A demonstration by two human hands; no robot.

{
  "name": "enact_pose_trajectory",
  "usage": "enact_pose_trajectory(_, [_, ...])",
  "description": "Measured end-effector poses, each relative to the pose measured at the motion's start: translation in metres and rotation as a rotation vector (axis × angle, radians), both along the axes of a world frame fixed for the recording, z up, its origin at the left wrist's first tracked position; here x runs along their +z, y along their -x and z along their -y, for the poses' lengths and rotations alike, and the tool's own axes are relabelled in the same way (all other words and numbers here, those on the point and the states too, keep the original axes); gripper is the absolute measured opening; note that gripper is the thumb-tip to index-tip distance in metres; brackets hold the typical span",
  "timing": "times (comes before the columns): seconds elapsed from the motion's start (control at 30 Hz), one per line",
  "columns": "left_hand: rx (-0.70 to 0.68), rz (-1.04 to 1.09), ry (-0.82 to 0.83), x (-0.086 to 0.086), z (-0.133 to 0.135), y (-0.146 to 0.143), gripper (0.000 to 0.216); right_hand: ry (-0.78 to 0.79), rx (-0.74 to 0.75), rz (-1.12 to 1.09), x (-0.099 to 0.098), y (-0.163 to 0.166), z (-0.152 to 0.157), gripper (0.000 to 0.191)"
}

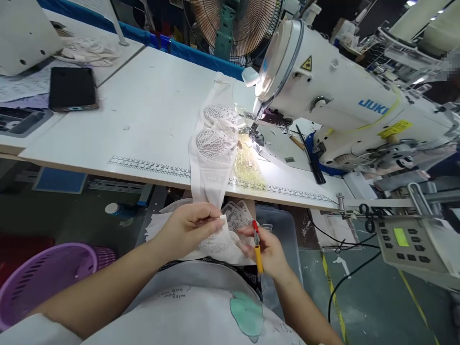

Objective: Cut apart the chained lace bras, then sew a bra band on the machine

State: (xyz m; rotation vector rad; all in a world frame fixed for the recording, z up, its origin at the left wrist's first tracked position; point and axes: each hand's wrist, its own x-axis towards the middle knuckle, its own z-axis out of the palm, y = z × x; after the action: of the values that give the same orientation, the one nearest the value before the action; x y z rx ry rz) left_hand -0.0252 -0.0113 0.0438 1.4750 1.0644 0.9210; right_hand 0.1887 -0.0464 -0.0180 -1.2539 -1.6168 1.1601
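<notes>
Counter (pixel 154 105): passes across 12 o'clock, with the clock centred on the left hand (pixel 194 227); near edge marked by a printed ruler (pixel 151 165); widest room for moving at 11, short of the phone (pixel 72 86)
Sewing machine (pixel 345 81): between 1 and 2 o'clock, lit needle area near the lace; tightest side for passing
Purple basket (pixel 53 282): at 8 o'clock, well apart
Clear bin (pixel 296 249): at 3 o'clock, below the counter edge
White lace garment (pixel 215 143): laid on the counter between 12 and 1, draped over the near edge; more lace under both hands, one piece or several hard to tell; probably light, limp, slightly slippery, easy to snag; best held by the firmer bands, away from open lace
Left hand: narrow, pinching a white band end
Right hand (pixel 264 249): between 3 and 4, curled round a tool, fingertips at the lace, contact unclear
Yellow-handled tool (pixel 258 258): red end towards 12, near the lace
</notes>
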Motion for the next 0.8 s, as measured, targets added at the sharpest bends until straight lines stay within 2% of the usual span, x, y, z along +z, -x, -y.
enact_pose_trajectory(0.13, [-0.097,-0.122,-0.028,0.005,0.001,-0.008,0.018,-0.072,0.036,-0.074,0.036,0.002,-0.018,0.022])
enact_pose_trajectory(0.23, [-0.156,-0.191,-0.042,0.004,0.002,-0.012,0.02,-0.028,0.136,-0.077,0.056,0.011,-0.029,0.021])
enact_pose_trajectory(0.3, [-0.192,-0.196,-0.02,0.001,0.002,-0.013,0.022,0.014,0.183,-0.085,0.062,0.017,-0.034,0.022])
enact_pose_trajectory(0.4, [-0.197,-0.168,0.029,-0.002,0.004,-0.015,0.023,0.043,0.191,-0.1,0.063,0.024,-0.037,0.026])
enact_pose_trajectory(0.63, [-0.116,-0.096,0.024,-0.006,0.005,-0.017,0.023,0.018,0.076,-0.093,0.058,0.031,-0.035,0.03])
enact_pose_trajectory(0.7, [-0.132,-0.071,0.049,-0.005,0.003,-0.016,0.023,0.008,0.119,-0.066,0.058,0.027,-0.035,0.034])
enact_pose_trajectory(0.8, [-0.152,-0.01,0.131,-0.004,0.0,-0.012,0.022,-0.002,0.333,0.039,0.057,0.014,-0.036,0.048])
